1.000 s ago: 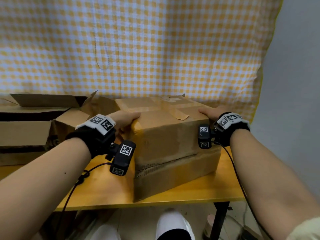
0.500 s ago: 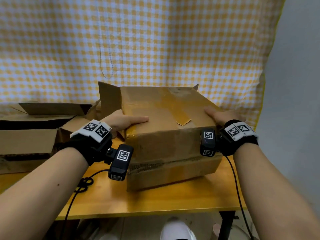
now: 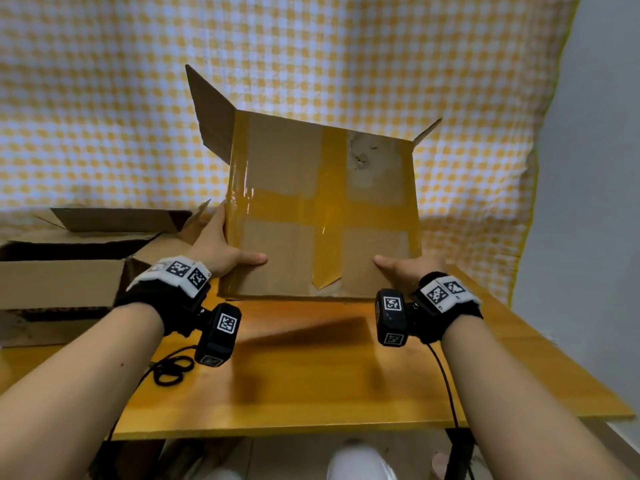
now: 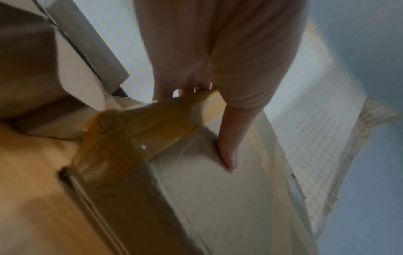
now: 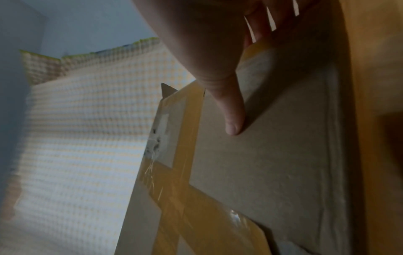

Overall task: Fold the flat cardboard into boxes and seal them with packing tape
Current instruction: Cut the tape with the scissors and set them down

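Note:
A brown cardboard box [image 3: 277, 161] stands tipped on its near lower edge, its taped face turned toward me. Yellow-brown packing tape [image 3: 329, 216] crosses that face and runs down its left edge. Two open flaps [image 3: 211, 109] stick out at the top corners. My left hand [image 3: 225, 251] grips the box's lower left side, thumb on the taped face and fingers behind. My right hand [image 3: 405, 268] grips the lower right side the same way. In the left wrist view the thumb [image 4: 229, 146] presses the box [image 4: 218, 198]. In the right wrist view the thumb [image 5: 231, 112] lies on the box [image 5: 272, 155].
The wooden table [image 3: 311, 368] lies under the box, its front edge near my legs. More open cardboard boxes [image 3: 69, 265] are stacked at the left. A yellow checked cloth [image 3: 138, 98] hangs behind. A black cable [image 3: 169, 368] lies by my left wrist.
The box lay on the table with its taped face up. Both hands have tipped it up onto its near edge, so the taped face now looks at me.

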